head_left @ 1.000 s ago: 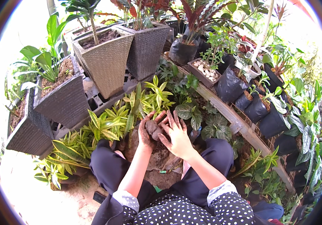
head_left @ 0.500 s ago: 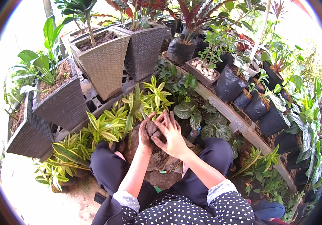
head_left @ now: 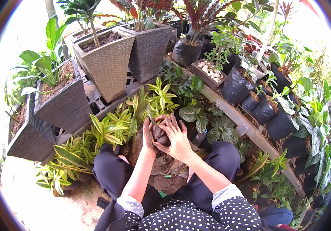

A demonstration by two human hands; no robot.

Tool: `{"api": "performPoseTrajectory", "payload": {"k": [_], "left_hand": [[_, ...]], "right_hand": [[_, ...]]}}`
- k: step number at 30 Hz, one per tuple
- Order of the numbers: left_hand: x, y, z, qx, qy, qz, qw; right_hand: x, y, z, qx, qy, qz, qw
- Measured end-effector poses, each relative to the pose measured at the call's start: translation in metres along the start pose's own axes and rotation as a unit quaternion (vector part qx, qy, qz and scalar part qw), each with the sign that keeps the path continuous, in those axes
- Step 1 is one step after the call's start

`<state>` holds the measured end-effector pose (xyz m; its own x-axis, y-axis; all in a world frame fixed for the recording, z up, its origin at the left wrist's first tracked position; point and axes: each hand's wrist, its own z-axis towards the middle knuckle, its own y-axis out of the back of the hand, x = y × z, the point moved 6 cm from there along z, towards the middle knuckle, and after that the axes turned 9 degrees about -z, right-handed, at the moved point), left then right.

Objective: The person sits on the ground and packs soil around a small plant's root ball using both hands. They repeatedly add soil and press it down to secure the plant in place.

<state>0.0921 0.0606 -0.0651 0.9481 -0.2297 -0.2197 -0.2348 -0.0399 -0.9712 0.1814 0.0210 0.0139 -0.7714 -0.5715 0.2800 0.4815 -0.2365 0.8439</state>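
Between my two soil-smeared hands is a rounded clump of dark, moist soil [head_left: 159, 134]. My left hand [head_left: 148, 136] cups its left side, the fingers pointing away from me. Across its right side lies my right hand [head_left: 177, 136], fingers slightly parted and pressing on it, the thumb along its near side. A narrow grey-green leaf or stalk [head_left: 149, 112] rises from the clump's top; its lower end is hidden in the soil and fingers. Below the hands, between my knees, lies a soil-covered sheet or bag [head_left: 161, 163] with loose soil.
Yellow-green variegated plants [head_left: 111, 129] border the left and far side. Behind them stand tall tapered planters [head_left: 103, 65]. A wooden rail [head_left: 246, 129] runs diagonally on the right, with black grow bags [head_left: 236, 84] beyond it. A small green object [head_left: 168, 176] lies near my lap.
Both hands have shifted slightly around the soil clump, and more of it shows between them. The narrow stalk at its top is now plainer to see.
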Motion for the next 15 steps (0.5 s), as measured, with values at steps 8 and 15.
{"api": "performPoseTrajectory", "payload": {"k": [8,15], "left_hand": [[0.005,-0.025,-0.01,0.035,0.028,0.054,0.998],[0.016,-0.025,-0.003,0.09,0.01,-0.002,0.996]], "right_hand": [[0.0,0.008,0.004,-0.066,0.043,0.117,0.99],[0.003,0.007,-0.006,-0.132,0.015,0.103,0.986]]}}
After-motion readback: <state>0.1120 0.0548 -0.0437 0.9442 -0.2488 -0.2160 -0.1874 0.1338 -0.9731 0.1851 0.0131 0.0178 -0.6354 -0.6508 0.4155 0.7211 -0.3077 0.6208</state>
